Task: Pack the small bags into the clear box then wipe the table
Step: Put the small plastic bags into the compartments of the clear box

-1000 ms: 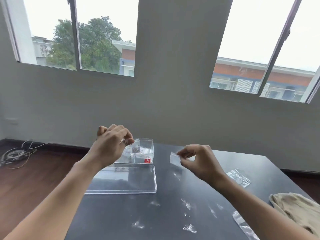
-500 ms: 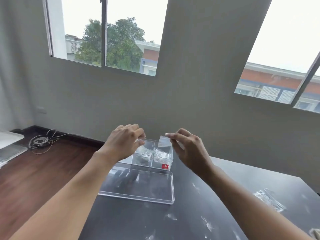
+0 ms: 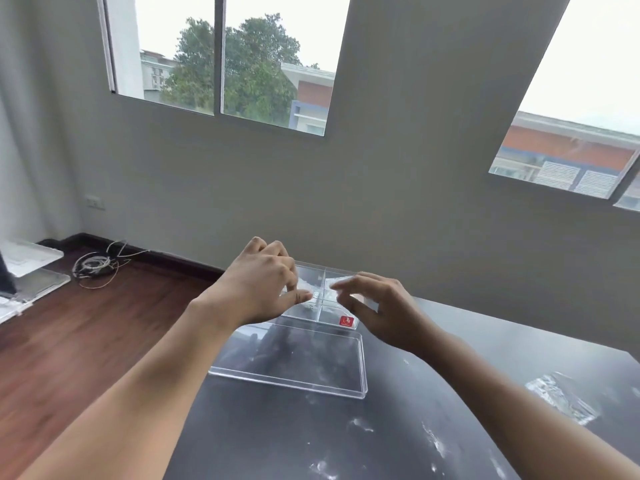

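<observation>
Both hands are hovering over the clear box [image 3: 320, 299], which is sitting at the far edge of the dark table [image 3: 450, 358] with its dividers splitting it into compartments. The left hand [image 3: 263, 285] is curling over the box's left side, fingers bent and thumb pointing toward the centre divider; whether it is pinching anything is impossible to tell, since the fingertips are hiding whatever is beneath them. The right hand [image 3: 384, 306] is reaching in from the right, its fingers pinching a small bag [image 3: 341, 282] of clear plastic, which is lying over the box's far right compartment, just beyond the fingertips. A red sticker [image 3: 347, 321] is showing on the box's near right corner. The clear lid [image 3: 294, 362] is lying flat on the table just in front of the box, nearer the person. Another small bag [image 3: 561, 396] is lying on the table well to the right, apart from both hands. White smears [image 3: 433, 441] are marking the near tabletop.
</observation>
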The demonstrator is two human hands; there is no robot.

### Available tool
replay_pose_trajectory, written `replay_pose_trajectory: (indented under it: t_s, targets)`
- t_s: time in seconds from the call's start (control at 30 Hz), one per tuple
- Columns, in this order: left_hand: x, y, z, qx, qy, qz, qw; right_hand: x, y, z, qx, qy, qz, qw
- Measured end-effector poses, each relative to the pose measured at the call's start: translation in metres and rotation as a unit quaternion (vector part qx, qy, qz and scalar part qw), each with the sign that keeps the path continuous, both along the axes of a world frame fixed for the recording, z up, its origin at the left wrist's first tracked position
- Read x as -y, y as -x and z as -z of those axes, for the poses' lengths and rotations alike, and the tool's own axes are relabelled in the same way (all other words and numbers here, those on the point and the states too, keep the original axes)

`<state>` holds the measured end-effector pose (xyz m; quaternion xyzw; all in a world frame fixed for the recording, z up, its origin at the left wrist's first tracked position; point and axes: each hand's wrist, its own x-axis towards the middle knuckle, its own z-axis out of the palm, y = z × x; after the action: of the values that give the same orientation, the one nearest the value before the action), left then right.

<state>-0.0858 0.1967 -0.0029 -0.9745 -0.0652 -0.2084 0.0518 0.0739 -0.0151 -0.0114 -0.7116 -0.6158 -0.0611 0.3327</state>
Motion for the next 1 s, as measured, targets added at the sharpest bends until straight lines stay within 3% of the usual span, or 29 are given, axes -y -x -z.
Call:
replay_pose_trajectory:
  t_s: [0.2,0.43,0.63,0.83,1.0]
  targets:
    - [0.012,-0.009,0.015,-0.109,-0.005,-0.006,0.994,0.014,-0.009,0.006,0.114,0.148,0.094,0.978]
    - [0.021,-0.011,0.014,-0.124,0.001,-0.026,0.992,-0.003,-0.004,0.005,0.224,0.246,0.105,0.937]
    - [0.019,-0.011,0.016,-0.121,0.003,-0.02,0.992,-0.018,-0.006,-0.012,0.188,0.348,0.083,0.915]
    - [0.016,-0.013,0.018,-0.095,0.02,0.004,0.995,-0.011,-0.005,-0.002,0.211,0.251,0.094,0.94]
    - [0.016,-0.013,0.019,-0.082,0.042,0.01,0.996,-0.01,-0.005,0.007,0.179,0.203,0.079,0.959]
